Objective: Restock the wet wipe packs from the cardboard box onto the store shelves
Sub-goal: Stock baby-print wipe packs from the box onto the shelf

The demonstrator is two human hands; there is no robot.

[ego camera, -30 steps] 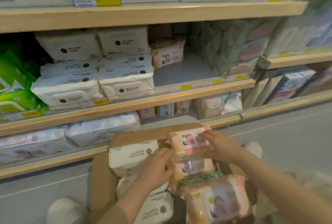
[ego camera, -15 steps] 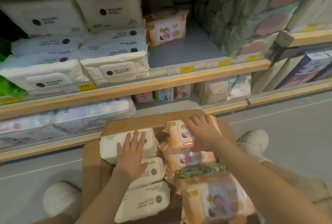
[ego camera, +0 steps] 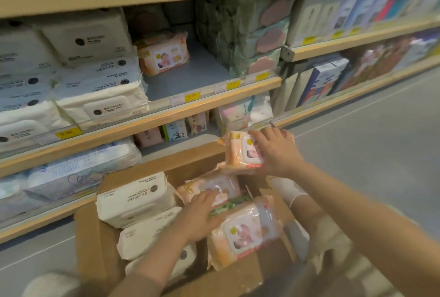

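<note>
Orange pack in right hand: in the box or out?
Out: the right hand holds the orange pack raised above the cardboard box, clear of the packs inside.

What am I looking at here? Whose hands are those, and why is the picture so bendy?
There is no machine here. A person wears a camera on their head, so you see what they see, looking down at their own two hands. The wide lens makes the edges look bent.

The person is in a shop. In front of them stands a cardboard box full of wet wipe packs: white packs on the left, orange packs on the right.

The right hand is holding one orange pack, raised above the others. The left hand rests on another orange pack in the box.

Behind are the store shelves. One orange pack already sits on the middle shelf, with bare space in front of it, probably where more will go.
</note>
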